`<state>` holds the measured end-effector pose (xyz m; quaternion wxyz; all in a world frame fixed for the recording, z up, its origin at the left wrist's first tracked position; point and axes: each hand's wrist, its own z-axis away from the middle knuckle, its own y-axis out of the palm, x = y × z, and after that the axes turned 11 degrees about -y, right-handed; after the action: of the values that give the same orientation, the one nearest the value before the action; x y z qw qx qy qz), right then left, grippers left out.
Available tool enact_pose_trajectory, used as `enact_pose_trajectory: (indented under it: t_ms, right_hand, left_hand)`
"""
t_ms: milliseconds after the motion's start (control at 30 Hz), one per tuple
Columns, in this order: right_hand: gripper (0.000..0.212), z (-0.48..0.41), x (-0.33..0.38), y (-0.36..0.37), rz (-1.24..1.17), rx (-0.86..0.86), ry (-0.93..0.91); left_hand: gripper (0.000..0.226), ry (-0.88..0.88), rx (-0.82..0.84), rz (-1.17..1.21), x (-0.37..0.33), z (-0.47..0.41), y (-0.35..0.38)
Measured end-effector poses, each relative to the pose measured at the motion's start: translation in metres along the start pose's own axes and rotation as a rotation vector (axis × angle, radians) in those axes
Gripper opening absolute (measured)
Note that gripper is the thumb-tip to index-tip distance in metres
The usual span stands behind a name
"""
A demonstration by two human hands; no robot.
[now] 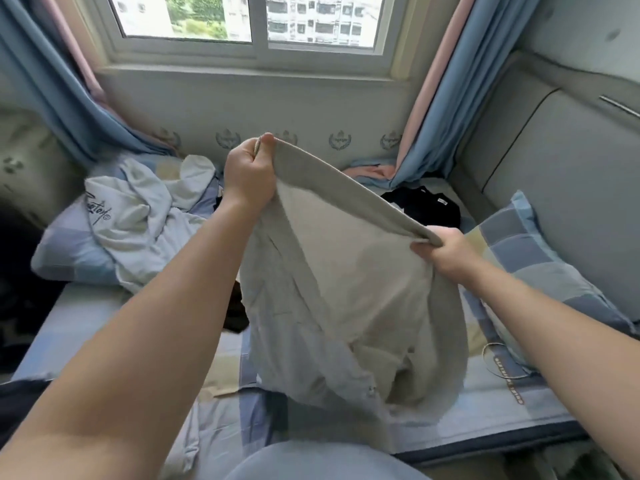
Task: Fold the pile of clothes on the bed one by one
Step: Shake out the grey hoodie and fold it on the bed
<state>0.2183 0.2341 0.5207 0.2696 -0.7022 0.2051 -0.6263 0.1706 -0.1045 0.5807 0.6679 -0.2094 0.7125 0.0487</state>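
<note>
Aloft: garment [346, 289] edge, L hand [249, 174], R hand [446, 252]

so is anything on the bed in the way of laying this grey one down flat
Partly. A dark garment lies on the bed just left of the held grey garment, and a looped strap lies to its right. The sheet behind it is hidden.

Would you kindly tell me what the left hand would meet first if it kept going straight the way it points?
Most likely the crest-patterned wall under the window: the left hand, gripping the grey garment, points away across the bed. Depth is unclear.
</note>
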Motion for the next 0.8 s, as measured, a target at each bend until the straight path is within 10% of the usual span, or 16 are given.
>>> enact_pose_trajectory:
  t_ms: [133, 233, 300, 367, 800]
  right_hand:
    - [0.021, -0.005, 0.081, 0.029, -0.188, 0.035, -0.24]
    - [0.012, -0.012, 0.145, 0.06, -0.193, 0.193, -0.368]
    - [0.008, -0.017, 0.178, 0.082, -0.161, 0.27, -0.435]
    - [0.008, -0.021, 0.197, 0.097, -0.135, 0.286, -0.458]
    - [0.019, -0.025, 0.068, 0.14, 0.143, 0.235, -0.02]
  left_hand:
    - [0.001, -0.065, 0.263, -0.356, 0.016, -0.002, -0.032]
    - [0.069, 0.003, 0.646, -0.423, 0.028, 0.016, -0.045]
    - [0.06, -0.001, 0.824, -0.261, 0.038, 0.029, -0.05]
    - [0.03, -0.039, 0.821, -0.238, 0.049, 0.035, -0.056]
    - [0.042, -0.315, 0.513, 0.229, 0.039, 0.041, -0.097]
